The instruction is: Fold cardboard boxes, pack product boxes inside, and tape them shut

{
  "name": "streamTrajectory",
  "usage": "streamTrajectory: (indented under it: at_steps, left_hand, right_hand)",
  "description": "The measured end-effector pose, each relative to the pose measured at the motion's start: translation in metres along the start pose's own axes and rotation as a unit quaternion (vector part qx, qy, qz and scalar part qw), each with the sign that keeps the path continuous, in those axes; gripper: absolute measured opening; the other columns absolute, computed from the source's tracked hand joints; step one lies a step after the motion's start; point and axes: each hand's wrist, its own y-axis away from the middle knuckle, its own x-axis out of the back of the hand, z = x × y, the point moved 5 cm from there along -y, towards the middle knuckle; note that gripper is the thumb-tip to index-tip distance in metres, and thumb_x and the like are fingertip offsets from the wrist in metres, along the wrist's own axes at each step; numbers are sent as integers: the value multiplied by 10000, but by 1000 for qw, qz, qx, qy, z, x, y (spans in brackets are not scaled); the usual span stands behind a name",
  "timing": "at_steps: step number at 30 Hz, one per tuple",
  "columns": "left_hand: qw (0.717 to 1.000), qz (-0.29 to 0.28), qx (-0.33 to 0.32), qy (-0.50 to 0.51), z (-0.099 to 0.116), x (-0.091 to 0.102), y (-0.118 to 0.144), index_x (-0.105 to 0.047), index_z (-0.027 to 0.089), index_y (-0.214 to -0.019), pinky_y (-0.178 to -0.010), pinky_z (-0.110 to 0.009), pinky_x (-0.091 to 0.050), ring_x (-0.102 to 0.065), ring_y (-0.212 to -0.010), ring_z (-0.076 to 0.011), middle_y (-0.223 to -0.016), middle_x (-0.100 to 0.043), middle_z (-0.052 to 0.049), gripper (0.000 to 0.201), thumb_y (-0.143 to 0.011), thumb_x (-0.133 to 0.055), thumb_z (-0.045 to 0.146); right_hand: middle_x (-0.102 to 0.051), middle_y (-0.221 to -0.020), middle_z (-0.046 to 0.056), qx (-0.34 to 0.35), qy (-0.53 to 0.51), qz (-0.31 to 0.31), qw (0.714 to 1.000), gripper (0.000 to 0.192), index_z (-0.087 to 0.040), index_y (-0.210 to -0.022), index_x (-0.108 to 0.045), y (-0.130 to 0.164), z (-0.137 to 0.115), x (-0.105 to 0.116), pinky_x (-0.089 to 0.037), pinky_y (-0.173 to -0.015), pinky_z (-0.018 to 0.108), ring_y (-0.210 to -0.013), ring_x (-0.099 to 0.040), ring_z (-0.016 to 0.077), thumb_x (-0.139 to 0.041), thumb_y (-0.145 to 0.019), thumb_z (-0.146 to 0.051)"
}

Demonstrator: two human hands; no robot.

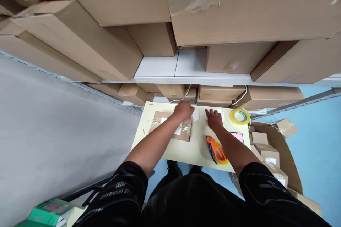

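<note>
My left hand [183,111] is closed above the far right corner of a flat cardboard parcel [183,135], and a small white paper slip [195,114] lies right beside its fingers. Whether the fingers pinch that slip is hidden. Clear tape and a white label [178,132] show on the parcel, partly behind my left forearm. My right hand [214,120] rests with fingers apart on a white paper [222,112] at the table's far side. Nearer to me lies an orange tape dispenser [218,152], beside my right forearm.
On the pale table [174,153] there are also a yellow tape roll [232,117] and a pink-screened phone [238,137]. Shelves [157,69] of cardboard boxes [239,10] rise behind it. A large carton [289,159] with small boxes stands at the right, a grey wall [53,131] at the left.
</note>
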Motion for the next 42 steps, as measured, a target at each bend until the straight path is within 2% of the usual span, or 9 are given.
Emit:
streamTrajectory:
  at_steps: [6,9,11,15,17,20,27,33,42]
  left_hand:
    - [943,135,-113,283,-30,50,78,-693,210,-871,-796,-281,-485,-641,-864,-196,-886,-716,-11,276,-968,-567,436]
    - [917,164,-126,341,-43,63,112,-684,208,-887,-800,-271,-478,-628,-867,-186,-889,-703,-3,286,-968,-580,462]
    - [905,178,-134,364,-49,67,132,-689,205,-907,-814,-276,-482,-635,-878,-189,-903,-709,-9,294,-971,-588,473]
    - [887,199,-161,385,-56,68,164,-692,205,-915,-871,-297,-498,-658,-929,-206,-940,-722,-31,319,-978,-593,502]
    - [885,217,-166,377,-61,67,178,-692,212,-901,-889,-303,-501,-654,-946,-212,-948,-721,-37,316,-974,-591,502]
    - [878,234,-181,377,-68,66,197,-703,220,-900,-902,-313,-502,-648,-960,-219,-964,-718,-43,303,-970,-590,493]
    - [876,120,-239,400,-96,67,225,-777,237,-916,-877,-349,-524,-692,-958,-257,-980,-761,-56,319,-920,-650,530]
    - [856,71,-259,441,-117,106,223,-761,198,-872,-858,-337,-516,-696,-925,-243,-927,-774,-58,388,-883,-695,581]
    - [782,-3,-247,572,-107,153,223,-711,156,-823,-773,-287,-506,-646,-756,-146,-804,-728,-47,401,-749,-831,532]
  right_hand:
    - [-592,-1383,220,-1,-72,4,997,867,-112,-1706,-162,12,2,18,-418,-1026,473,-1252,-525,340,-486,-904,-175]
    - [-653,-1355,218,-23,-264,44,963,756,-96,-1645,-353,31,-4,49,-446,-1046,472,-1241,-592,333,-517,-946,-333]
    - [-698,-1324,192,-34,-493,71,866,640,-148,-1489,-573,50,-17,74,-496,-1017,451,-1188,-658,311,-504,-980,-529]
    - [-784,-1072,137,33,-819,-2,573,724,-203,-1140,-729,88,-76,124,-581,-875,418,-972,-748,271,-501,-888,-842]
    - [-782,-974,101,50,-866,-7,497,631,-211,-1048,-725,103,-101,149,-591,-831,388,-888,-745,241,-642,-839,-801]
    - [-746,-814,26,42,-898,26,438,451,-229,-917,-683,118,-120,178,-587,-750,339,-744,-704,193,-880,-728,-588]
    - [-775,-838,21,41,-865,153,475,436,-234,-901,-693,146,-136,218,-561,-686,342,-745,-694,211,-929,-662,-513]
    - [-735,-725,3,40,-838,151,523,481,-212,-829,-690,170,-168,232,-496,-617,299,-629,-621,168,-949,-623,-561]
    - [-744,-742,13,42,-811,123,570,457,-201,-835,-720,193,-188,236,-479,-623,290,-637,-618,168,-952,-620,-531]
